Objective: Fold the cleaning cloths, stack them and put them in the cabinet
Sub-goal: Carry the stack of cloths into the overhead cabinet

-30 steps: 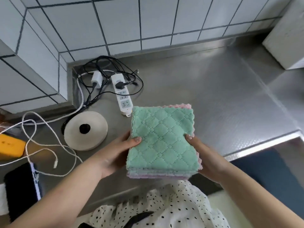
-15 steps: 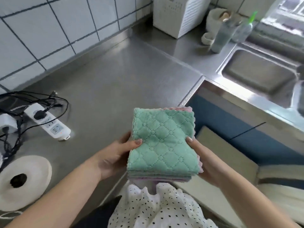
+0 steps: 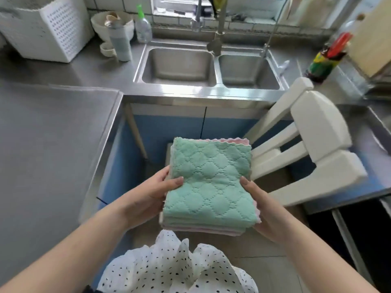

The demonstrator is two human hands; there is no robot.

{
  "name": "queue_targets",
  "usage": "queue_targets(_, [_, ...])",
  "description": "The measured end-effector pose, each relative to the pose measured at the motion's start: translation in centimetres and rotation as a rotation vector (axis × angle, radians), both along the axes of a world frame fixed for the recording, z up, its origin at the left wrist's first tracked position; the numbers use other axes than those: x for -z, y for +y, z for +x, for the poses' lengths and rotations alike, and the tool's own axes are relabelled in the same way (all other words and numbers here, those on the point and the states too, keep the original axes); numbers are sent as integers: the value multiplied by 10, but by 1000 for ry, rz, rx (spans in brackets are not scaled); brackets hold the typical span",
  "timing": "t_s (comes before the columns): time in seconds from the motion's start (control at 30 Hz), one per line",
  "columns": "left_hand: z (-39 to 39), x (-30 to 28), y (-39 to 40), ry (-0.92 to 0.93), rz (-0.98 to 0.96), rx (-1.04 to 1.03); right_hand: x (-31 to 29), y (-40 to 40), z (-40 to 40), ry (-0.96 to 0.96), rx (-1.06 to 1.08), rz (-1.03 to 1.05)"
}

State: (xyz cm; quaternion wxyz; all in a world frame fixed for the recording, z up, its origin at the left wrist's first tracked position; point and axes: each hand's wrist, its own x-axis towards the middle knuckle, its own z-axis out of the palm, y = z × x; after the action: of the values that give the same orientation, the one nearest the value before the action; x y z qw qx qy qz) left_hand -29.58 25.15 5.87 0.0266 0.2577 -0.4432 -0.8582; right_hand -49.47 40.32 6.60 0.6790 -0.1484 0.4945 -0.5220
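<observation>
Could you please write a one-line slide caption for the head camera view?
Both hands, left and right, hold a stack of folded cloths before a double sink.

A stack of cloths [image 3: 208, 187] is being held between the left hand [image 3: 152, 193] and the right hand [image 3: 261, 206], in front of the body and above the floor. Beyond the stack, a double sink [image 3: 209, 67] is being carried by the worktop [image 3: 53, 134], with cabinet doors [image 3: 188, 127] lying below it. To the left of the sink, a perforated basket [image 3: 48, 28], a bowl [image 3: 99, 22] and two bottles [image 3: 143, 28] are being kept at the back of the worktop. To the right of the stack, a chair [image 3: 306, 144] is being kept near the sink.
</observation>
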Motion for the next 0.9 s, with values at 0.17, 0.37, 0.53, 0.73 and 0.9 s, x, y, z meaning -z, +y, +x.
queue_targets(0.17, [-83,3,75,57,34,187,-5,108,-49,-45,237,-7])
queue_targets(0.37, [-172,2,163,66,34,449,-12,233,-89,-7,513,-9])
queue_targets(0.53, [-229,-13,221,74,81,646,-15,309,-99,-7,724,-18])
queue_targets(0.73, [-297,-37,287,29,160,816,-33,376,-106,37,984,-9])
queue_targets(0.9, [-355,-63,335,8,146,979,-57,420,-126,109,1181,67])
